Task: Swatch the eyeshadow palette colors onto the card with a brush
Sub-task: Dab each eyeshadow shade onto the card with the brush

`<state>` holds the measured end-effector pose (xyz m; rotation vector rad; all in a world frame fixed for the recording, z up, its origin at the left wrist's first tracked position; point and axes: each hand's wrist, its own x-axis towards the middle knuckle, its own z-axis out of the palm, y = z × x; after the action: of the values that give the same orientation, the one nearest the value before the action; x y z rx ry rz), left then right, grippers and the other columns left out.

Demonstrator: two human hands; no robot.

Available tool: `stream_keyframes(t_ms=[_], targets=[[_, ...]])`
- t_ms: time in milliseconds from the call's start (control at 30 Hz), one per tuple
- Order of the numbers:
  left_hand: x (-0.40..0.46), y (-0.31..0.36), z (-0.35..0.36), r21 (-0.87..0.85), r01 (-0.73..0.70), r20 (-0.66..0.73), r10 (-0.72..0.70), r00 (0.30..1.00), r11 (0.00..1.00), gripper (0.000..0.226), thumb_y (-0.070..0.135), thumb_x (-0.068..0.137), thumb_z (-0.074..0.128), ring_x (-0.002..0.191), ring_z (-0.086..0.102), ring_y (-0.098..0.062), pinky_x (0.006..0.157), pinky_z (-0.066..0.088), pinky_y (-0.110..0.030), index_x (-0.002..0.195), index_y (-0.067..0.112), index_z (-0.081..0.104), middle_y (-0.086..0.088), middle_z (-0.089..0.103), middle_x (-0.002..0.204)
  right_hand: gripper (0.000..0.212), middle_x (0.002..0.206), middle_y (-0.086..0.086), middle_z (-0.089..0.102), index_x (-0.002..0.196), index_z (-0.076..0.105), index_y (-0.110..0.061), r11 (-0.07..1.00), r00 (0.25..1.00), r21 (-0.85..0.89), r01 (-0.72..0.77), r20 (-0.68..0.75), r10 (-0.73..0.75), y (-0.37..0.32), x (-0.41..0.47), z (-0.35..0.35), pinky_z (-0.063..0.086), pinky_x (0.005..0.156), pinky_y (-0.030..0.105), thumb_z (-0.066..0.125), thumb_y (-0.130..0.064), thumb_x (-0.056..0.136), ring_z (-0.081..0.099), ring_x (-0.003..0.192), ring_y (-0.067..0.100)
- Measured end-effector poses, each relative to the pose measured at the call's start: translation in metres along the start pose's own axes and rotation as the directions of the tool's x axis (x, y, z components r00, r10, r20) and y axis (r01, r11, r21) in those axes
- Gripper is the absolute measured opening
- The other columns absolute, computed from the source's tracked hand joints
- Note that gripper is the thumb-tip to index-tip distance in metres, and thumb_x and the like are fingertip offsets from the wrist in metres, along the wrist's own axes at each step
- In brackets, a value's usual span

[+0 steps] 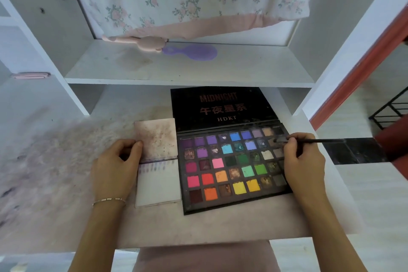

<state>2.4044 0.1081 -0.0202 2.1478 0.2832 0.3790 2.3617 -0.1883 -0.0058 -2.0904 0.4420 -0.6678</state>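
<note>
1. Your one eyeshadow palette (234, 168) lies open on the desk (220, 225), five rows of square pans, lid (220, 107) flat behind.
2. Your right hand (303, 161) pinches one thin black brush (309, 140), tip on a top-right pan.
3. Your left hand (116, 168) grips the one card (157, 161), touching the palette's left edge; faint swatches cross its middle.
4. Two combs, pink (141, 43) and purple (192, 51), rest on the shelf above.

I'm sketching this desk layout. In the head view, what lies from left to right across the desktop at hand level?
Left hand → white swatch card → open black eyeshadow palette → right hand gripping the thin black brush.
</note>
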Motion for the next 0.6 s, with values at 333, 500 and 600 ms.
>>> stream_keyframes(t_ms=[333, 500, 600], targets=[[-0.0005, 0.0009, -0.0002, -0.014, -0.004, -0.004, 0.004, 1.0, 1.0, 0.005, 0.02, 0.084, 0.062, 0.07, 0.054, -0.018, 0.07, 0.035, -0.026, 0.08, 0.018, 0.064, 0.0, 0.061, 0.072, 0.029, 0.065, -0.01, 0.052, 0.069, 0.042, -0.031, 0.998, 1.0, -0.063, -0.018, 0.024, 0.019, 0.0067, 0.0005, 0.002, 0.035, 0.052, 0.012, 0.045, -0.014, 0.093, 0.053, 0.062, 0.004], [-0.0002, 0.0011, 0.0, -0.014, -0.017, -0.002, 0.017, 1.0, 1.0, 0.006, 0.019, 0.084, 0.062, 0.07, 0.053, -0.02, 0.07, 0.035, -0.027, 0.079, 0.017, 0.064, -0.002, 0.061, 0.072, 0.027, 0.064, -0.009, 0.053, 0.072, 0.043, -0.032, 0.995, 0.998, -0.094, 0.012, 0.068, -0.006, 0.0063, 0.0012, 0.0019, 0.034, 0.049, 0.009, 0.045, -0.015, 0.093, 0.054, 0.06, 0.003], [-0.0004, 0.0001, 0.0002, -0.017, -0.02, 0.002, 0.02, 1.0, 1.0, 0.006, 0.019, 0.084, 0.062, 0.072, 0.055, -0.021, 0.071, 0.036, -0.027, 0.078, 0.018, 0.063, -0.002, 0.061, 0.072, 0.024, 0.066, -0.005, 0.054, 0.073, 0.044, -0.028, 0.997, 0.998, -0.072, -0.022, 0.054, 0.026, 0.0076, 0.0013, 0.003, 0.037, 0.053, 0.016, 0.045, -0.015, 0.093, 0.055, 0.064, 0.008]])
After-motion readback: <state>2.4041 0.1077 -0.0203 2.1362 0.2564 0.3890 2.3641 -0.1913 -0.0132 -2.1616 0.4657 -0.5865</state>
